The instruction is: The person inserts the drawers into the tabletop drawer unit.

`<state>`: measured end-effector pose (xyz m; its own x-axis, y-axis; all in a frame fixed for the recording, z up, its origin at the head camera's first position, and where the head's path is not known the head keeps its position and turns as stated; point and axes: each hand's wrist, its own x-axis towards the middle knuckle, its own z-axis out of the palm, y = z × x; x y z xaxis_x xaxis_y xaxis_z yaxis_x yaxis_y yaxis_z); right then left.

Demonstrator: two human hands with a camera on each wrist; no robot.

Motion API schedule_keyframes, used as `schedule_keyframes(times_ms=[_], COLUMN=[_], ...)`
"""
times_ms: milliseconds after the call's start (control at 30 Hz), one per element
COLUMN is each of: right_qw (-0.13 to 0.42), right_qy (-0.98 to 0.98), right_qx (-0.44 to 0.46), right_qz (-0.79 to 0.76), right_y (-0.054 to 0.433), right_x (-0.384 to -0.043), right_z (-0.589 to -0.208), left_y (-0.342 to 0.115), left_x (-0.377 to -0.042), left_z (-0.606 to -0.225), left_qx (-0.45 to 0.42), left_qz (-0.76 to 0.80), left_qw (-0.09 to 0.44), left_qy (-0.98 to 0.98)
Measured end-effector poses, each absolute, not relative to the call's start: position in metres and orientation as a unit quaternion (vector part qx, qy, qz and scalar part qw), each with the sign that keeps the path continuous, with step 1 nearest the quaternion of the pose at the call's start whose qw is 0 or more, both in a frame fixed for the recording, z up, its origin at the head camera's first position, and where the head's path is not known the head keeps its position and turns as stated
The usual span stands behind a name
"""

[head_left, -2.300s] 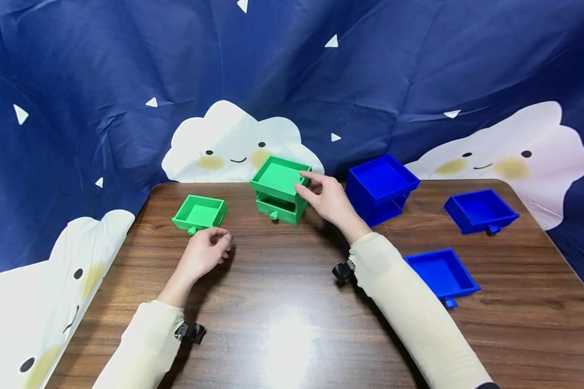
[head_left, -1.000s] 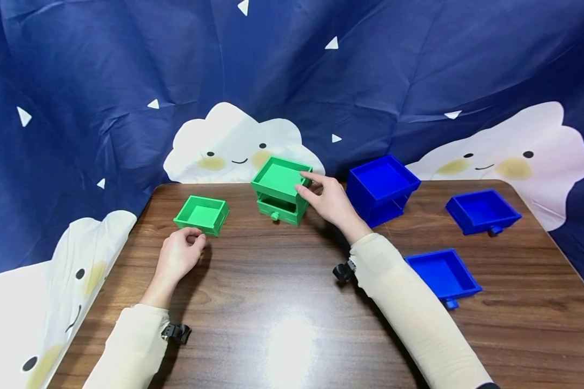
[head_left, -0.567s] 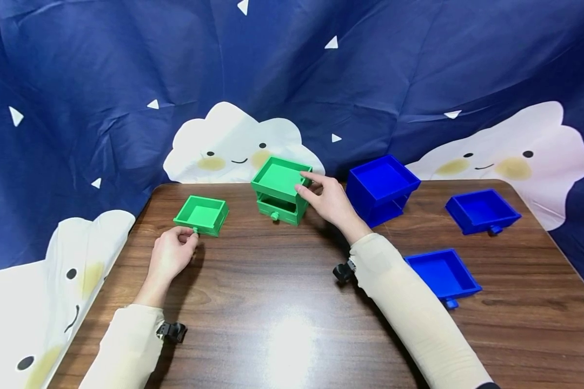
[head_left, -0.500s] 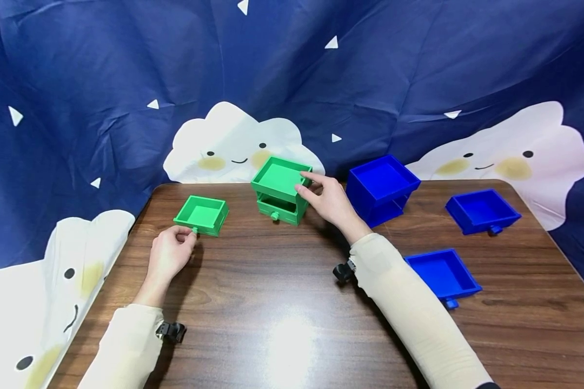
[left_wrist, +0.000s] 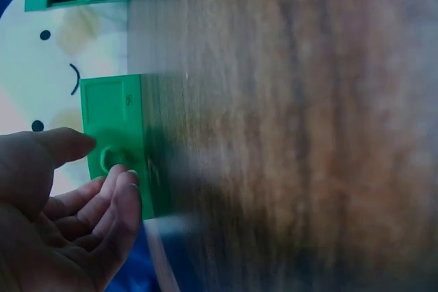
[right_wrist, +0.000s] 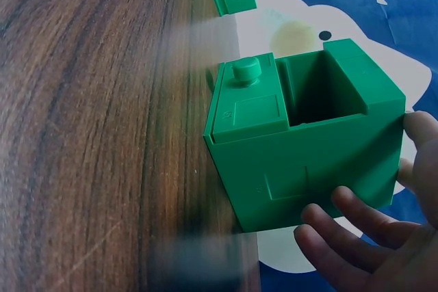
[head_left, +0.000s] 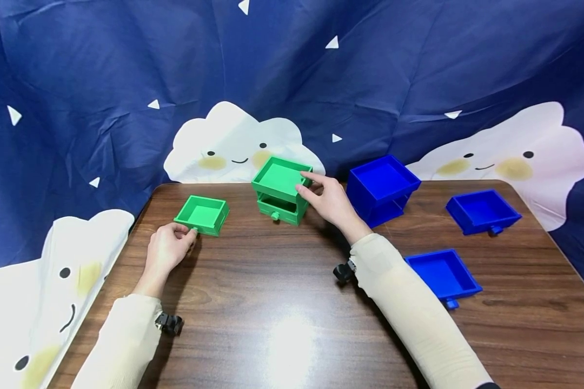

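Note:
A small green drawer (head_left: 201, 213) rests on the table at the left, its knob (left_wrist: 107, 159) facing me. My left hand (head_left: 167, 248) is at its front; in the left wrist view thumb and fingertips stand apart on either side of the knob. Right of it stands a green cabinet (head_left: 278, 183) with a tray-like top. Its lower slot contains a drawer (right_wrist: 248, 111), and the upper slot is an open gap. My right hand (head_left: 332, 201) holds the cabinet's right side, with thumb and forefinger over the top rim and other fingers along the side wall.
A blue cabinet (head_left: 382, 186) with open slots stands just right of my right hand. Two blue drawers lie farther right, one drawer (head_left: 484, 210) at the back and another drawer (head_left: 443, 275) nearer, beside my right sleeve. A patterned curtain (head_left: 292, 70) hangs behind the wooden table (head_left: 253, 302).
My left hand has moved left along the front of the loose green drawer to its knob. The right hand, both cabinets and the drawers have stayed in place.

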<state>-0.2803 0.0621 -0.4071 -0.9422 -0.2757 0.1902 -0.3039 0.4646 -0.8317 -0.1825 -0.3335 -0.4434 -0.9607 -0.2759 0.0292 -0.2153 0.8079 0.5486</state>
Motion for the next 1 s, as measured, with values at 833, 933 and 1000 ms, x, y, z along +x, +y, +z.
schedule_keyframes(times_ms=[833,933,1000], right_qw=[0.005,0.006,0.008], right_qy=[-0.86,-0.86,-0.86], right_qx=[0.167,0.168,0.167], right_qz=[0.482,0.482,0.483], right_y=[0.062,0.062,0.063], right_x=[-0.28,-0.28,-0.28], right_z=[-0.406,-0.406,-0.406], left_y=[-0.32,-0.319,-0.318], left_x=[-0.188,-0.187,-0.186], left_z=[-0.433,-0.434,-0.434], left_qx=[0.134,0.142,0.146], left_qz=[-0.344,-0.362,-0.372], left_qw=[-0.018,-0.012,-0.009], left_qy=[-0.929,-0.921,-0.917])
